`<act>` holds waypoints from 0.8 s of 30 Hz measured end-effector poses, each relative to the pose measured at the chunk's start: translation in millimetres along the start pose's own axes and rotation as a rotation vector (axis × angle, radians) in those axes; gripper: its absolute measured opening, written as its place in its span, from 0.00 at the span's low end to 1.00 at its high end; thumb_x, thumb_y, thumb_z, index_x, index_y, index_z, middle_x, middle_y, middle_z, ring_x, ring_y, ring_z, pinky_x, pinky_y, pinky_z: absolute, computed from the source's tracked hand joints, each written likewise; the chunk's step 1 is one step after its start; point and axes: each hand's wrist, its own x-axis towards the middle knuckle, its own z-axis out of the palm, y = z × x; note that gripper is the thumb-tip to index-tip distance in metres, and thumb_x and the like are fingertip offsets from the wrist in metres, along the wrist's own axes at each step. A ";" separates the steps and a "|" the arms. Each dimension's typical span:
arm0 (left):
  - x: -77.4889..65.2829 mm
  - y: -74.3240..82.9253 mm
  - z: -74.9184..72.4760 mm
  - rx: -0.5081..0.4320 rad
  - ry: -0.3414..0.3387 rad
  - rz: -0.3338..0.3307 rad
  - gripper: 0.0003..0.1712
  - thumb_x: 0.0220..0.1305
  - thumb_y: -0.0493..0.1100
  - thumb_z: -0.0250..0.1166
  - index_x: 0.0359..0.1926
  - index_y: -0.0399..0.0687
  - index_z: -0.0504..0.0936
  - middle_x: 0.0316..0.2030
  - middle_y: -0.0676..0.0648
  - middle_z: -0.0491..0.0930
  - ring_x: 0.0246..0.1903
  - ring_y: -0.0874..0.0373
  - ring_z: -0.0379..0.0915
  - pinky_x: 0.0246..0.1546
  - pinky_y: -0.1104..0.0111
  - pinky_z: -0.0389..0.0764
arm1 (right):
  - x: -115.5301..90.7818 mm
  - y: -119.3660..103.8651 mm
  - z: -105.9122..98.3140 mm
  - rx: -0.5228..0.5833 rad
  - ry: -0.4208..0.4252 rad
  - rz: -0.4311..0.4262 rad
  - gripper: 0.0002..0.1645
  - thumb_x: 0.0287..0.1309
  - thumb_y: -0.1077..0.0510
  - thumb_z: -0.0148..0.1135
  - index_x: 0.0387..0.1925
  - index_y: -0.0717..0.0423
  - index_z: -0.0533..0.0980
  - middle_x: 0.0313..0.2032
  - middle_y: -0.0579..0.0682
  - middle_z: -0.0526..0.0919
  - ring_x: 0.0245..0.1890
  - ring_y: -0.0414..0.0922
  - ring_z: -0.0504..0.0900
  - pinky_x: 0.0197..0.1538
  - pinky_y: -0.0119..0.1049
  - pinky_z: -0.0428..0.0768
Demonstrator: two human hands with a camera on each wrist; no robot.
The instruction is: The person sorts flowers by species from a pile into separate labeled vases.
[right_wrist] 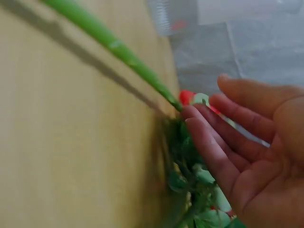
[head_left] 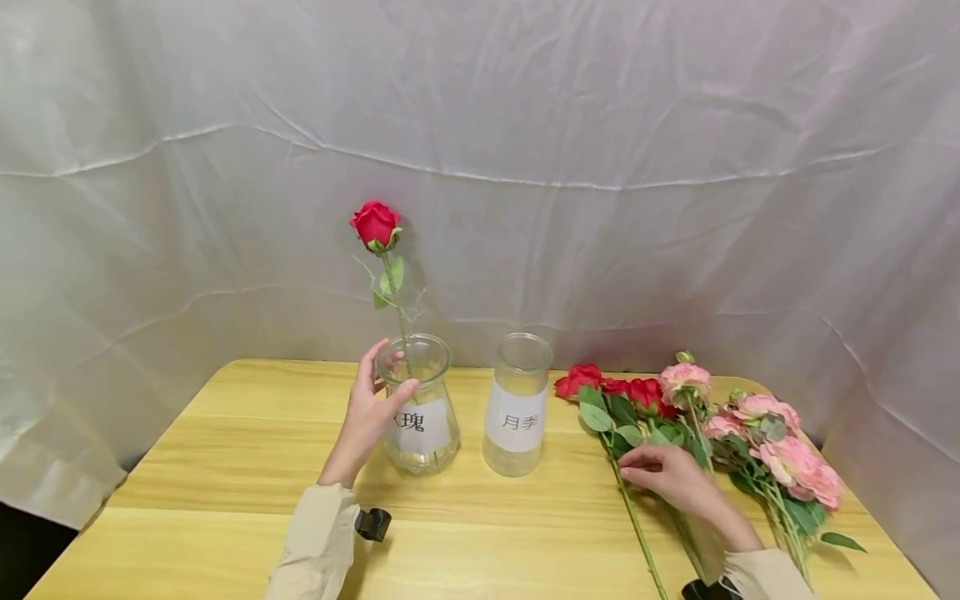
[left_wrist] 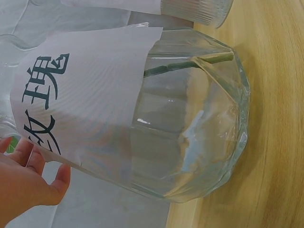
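Observation:
My left hand (head_left: pixel 372 410) holds the neck of a flared glass vase (head_left: pixel 442 433), thumb in front and fingers round the far side. The vase carries a white paper label (left_wrist: pixel 85 95) with dark characters. A single red rose (head_left: pixel 375 225) stands upright in it, its stem (left_wrist: pixel 175 66) showing through the glass near the base. My right hand (head_left: pixel 671 477) is over the flowers on the right, fingers loosely extended beside a green rose stem (right_wrist: pixel 128 57). The fingertips (right_wrist: pixel 190 111) are close to that stem; whether they touch it is unclear.
A straight glass vase (head_left: pixel 517 458), also labelled, stands right of the flared one. Several red roses (head_left: pixel 577 381) and pink flowers (head_left: pixel 795 467) lie at the table's right, stems toward the front. A pale cloth (head_left: pixel 480 167) hangs behind the wooden table (head_left: pixel 247 458).

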 end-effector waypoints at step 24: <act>-1.6 0.6 -0.3 0.002 -0.018 -0.002 0.46 0.59 0.43 0.65 0.73 0.43 0.52 0.63 0.38 0.67 0.62 0.46 0.58 0.63 0.52 0.54 | 9.5 -10.8 26.1 0.252 0.032 0.259 0.16 0.54 0.68 0.64 0.43 0.77 0.75 0.26 0.51 0.80 0.24 0.46 0.81 0.28 0.40 0.82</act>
